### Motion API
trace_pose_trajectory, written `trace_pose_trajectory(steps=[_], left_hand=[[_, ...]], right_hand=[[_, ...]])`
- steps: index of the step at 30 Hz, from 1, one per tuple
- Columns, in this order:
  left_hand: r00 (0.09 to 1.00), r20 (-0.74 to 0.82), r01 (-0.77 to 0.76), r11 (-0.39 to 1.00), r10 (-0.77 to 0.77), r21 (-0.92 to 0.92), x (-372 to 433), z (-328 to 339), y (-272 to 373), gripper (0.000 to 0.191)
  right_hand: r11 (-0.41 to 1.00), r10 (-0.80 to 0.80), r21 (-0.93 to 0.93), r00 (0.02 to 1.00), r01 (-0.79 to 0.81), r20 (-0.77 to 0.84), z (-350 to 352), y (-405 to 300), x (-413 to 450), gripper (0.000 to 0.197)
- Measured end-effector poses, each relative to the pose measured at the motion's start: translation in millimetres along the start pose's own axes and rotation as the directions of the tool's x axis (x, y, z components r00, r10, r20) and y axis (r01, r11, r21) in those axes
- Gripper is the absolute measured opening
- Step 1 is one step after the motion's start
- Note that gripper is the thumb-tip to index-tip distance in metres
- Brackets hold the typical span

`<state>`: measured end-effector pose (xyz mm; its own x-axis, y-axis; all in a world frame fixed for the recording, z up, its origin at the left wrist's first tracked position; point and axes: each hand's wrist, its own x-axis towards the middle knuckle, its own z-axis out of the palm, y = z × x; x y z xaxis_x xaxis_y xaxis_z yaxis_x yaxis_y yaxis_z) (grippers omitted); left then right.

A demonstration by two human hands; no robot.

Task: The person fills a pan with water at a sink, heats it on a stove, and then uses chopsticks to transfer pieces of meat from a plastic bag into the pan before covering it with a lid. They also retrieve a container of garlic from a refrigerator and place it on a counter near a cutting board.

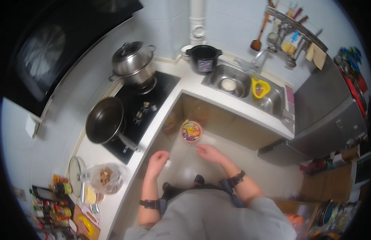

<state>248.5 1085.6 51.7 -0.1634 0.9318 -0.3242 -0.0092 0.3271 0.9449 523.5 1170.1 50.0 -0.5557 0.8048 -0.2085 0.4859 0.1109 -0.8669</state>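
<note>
My left hand (158, 163) is in the air over the floor, close to the counter's front edge. Its fingers are curled, and a small white thing (168, 163) shows at the fingertips, too blurred to name. Opposite it, my right hand (210, 153) hovers with bent fingers drawn together and nothing visible in them. Just beyond both hands, a small pink bin (200, 132) stands on the floor, filled with colourful wrappers (191, 129). Neither hand touches the bin, as far as I can see.
A frying pan (103, 120) and a lidded steel pot (133, 64) sit on the black hob (169, 82). On the left counter lie a plastic bag (115, 187) with brown pieces and a glass lid (73, 172). A double sink (215, 75) is at the back, a fridge (320, 126) right.
</note>
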Motion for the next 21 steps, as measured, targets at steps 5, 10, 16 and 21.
trace_pose_trajectory(steps=[5, 10, 16, 21], left_hand=[[0.975, 0.220, -0.076, 0.981, 0.035, 0.178, 64.0, 54.7, 5.5, 0.018], [0.934, 0.358, -0.050, 0.983, -0.017, 0.179, 116.8, 114.4, 36.2, 0.024], [0.883, 0.469, -0.031, 0.999, 0.021, 0.014, 193.0, 172.4, 68.3, 0.022], [0.840, 0.534, -0.100, 0.995, 0.092, -0.015, 260.1, 203.0, 92.0, 0.025]], right_hand=[[0.998, 0.032, 0.058, 0.986, -0.023, -0.162, -45.9, 35.2, -18.7, 0.045], [0.969, 0.148, 0.232, 0.946, -0.081, -0.288, -93.8, 62.9, -15.7, 0.042], [0.981, 0.185, 0.133, 0.866, -0.138, -0.465, -169.9, 61.0, -9.8, 0.042], [0.977, 0.210, 0.091, 0.830, -0.191, -0.516, -241.9, 55.5, 7.1, 0.040]])
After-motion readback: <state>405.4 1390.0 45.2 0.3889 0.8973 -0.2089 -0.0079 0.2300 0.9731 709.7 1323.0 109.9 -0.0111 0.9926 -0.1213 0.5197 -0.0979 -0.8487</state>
